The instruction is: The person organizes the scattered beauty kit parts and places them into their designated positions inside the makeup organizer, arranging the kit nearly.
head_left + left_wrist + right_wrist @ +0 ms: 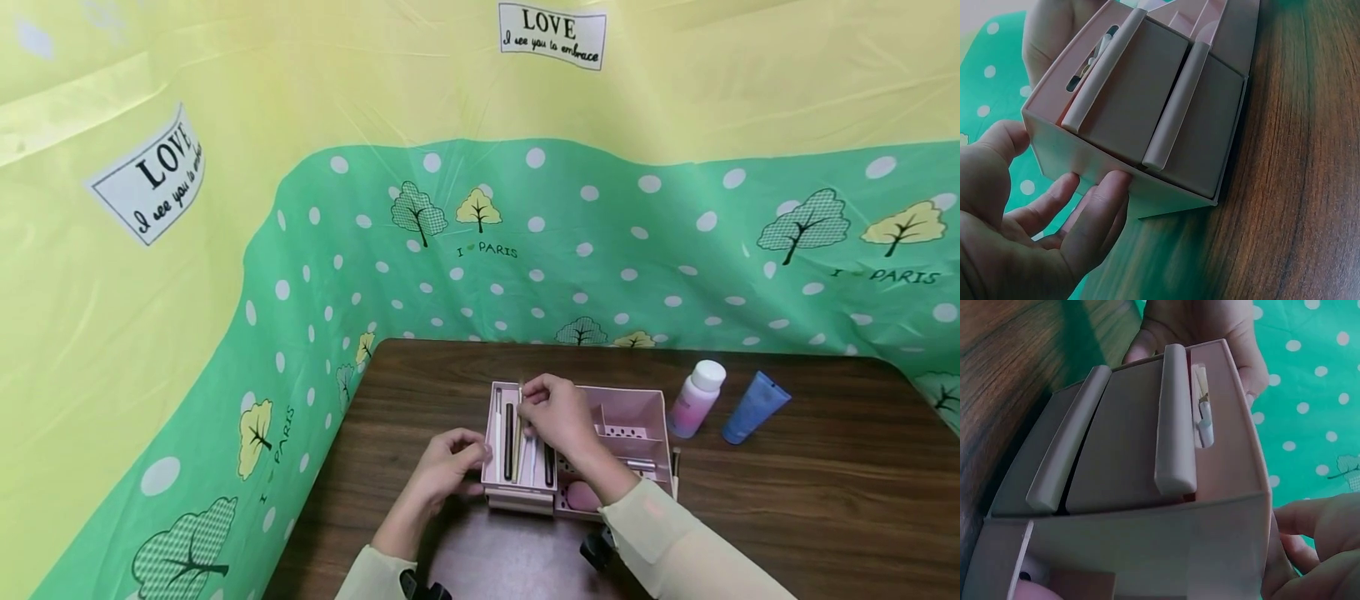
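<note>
A pink organizer (pixel 609 389) stands on the table, its raised left part holding slender sticks and dark pencils (pixel 509 442) upright in view. My left hand (pixel 447 468) rests on its left wall, thumb and fingertips spread against the side (pixel 1079 159) in the left wrist view. Over the raised part, my right hand (pixel 558 414) has its thumb and index finger pinched at the upper end of a thin gold stick (pixel 518 450). In the right wrist view the right hand (pixel 1316 550) is partly hidden behind the organizer's wall (pixel 1235 419).
Right of the organizer stand a pink bottle with a white cap (pixel 693 404) and a blue tube (pixel 753 408). A pink sponge (pixel 582 496) lies in the organizer's lower front compartment. Green and yellow patterned cloth (pixel 450 292) hangs behind and left of the brown table (pixel 840 467).
</note>
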Available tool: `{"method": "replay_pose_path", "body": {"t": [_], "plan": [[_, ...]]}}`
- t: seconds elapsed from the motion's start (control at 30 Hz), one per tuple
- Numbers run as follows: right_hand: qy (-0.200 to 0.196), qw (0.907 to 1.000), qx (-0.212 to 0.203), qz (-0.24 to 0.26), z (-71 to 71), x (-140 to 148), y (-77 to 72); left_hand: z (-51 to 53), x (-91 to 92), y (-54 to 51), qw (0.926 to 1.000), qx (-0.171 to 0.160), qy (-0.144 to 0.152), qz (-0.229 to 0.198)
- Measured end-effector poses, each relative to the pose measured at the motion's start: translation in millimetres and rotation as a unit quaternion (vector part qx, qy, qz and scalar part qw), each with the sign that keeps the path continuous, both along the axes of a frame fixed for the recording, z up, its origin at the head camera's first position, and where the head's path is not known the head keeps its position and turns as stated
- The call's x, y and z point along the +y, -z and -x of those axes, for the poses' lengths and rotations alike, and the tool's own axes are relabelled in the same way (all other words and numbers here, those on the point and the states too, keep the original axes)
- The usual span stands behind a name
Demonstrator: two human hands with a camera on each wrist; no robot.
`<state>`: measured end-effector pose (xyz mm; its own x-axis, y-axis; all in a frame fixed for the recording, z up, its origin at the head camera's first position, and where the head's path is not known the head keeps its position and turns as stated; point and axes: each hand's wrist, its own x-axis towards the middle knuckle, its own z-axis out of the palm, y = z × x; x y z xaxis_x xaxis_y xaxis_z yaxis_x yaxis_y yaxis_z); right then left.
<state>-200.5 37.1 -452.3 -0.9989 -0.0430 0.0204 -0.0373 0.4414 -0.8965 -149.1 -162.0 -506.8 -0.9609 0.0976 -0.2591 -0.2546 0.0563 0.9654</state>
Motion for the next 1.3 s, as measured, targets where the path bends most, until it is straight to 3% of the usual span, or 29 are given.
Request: {"method": "replay_pose_path", "body": {"t": [0.2,0.43,0.53,0.7,0.9,1.3], "plan": [[-0.036,0.9912,0.052,-0.116,1.1,0,-1.5,1.3,0.4,-0.4,1.0000,0.000,-0.001,-0.003],[-0.042,0.9860,0.059,-0.150,0.3,-1,-4.6,2.5,1.9,-0.3,1.0000,0.000,-0.002,-0.002],[-0.042,0.9881,0.052,-0.138,-0.1,0,-4.0,2.3,2.1,-0.8,1.0000,-0.001,-0.003,0.000],[-0.044,0.9957,0.029,-0.077,0.6,2,-0.7,1.8,2.2,-1.7,1.0000,0.001,-0.005,0.002],[-0.062,0.9977,0.024,-0.015,0.8,8,3.5,1.5,2.0,-0.2,1.0000,0.001,-0.006,0.005],[-0.097,0.9949,0.022,0.015,-5.8,24,-0.2,-1.1,1.5,0.9,1.0000,0.003,-0.007,0.004]]}}
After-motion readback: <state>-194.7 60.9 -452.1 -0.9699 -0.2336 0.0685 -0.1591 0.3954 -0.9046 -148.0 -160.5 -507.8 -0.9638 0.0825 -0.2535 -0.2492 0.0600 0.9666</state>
